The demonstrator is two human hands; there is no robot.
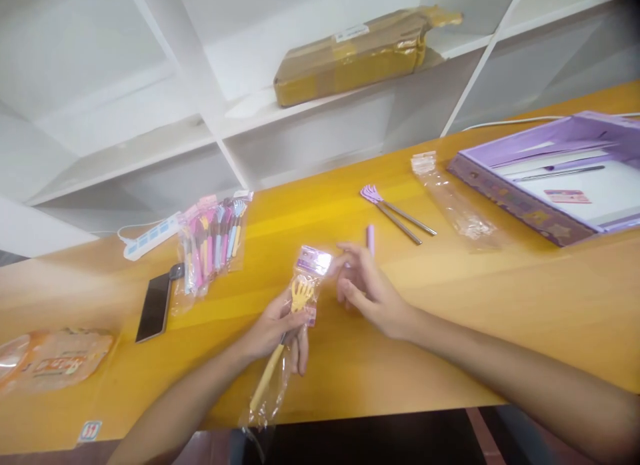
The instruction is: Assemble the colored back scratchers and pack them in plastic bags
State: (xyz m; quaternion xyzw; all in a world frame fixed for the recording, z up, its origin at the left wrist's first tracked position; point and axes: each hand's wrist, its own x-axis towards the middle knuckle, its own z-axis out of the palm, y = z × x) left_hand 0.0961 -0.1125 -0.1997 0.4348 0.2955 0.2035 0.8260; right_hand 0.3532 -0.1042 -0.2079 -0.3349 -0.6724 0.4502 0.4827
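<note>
My left hand is closed around a yellow back scratcher in a clear plastic sleeve. Its hand-shaped head points up and its yellow handle slants down toward the table's front edge. At the top of the sleeve is a purple and white header card. Just right of that card is my right hand, fingers loosely bent and apart, the index finger at the card's edge; I cannot tell whether it touches. A purple stick-like piece shows partly behind the right hand.
Beyond lie purple scratcher heads on metal rods, an empty clear sleeve and a purple box at right. To the left are a bag of several scratchers, a phone, a power strip and an orange package. A taped carton sits on the shelf.
</note>
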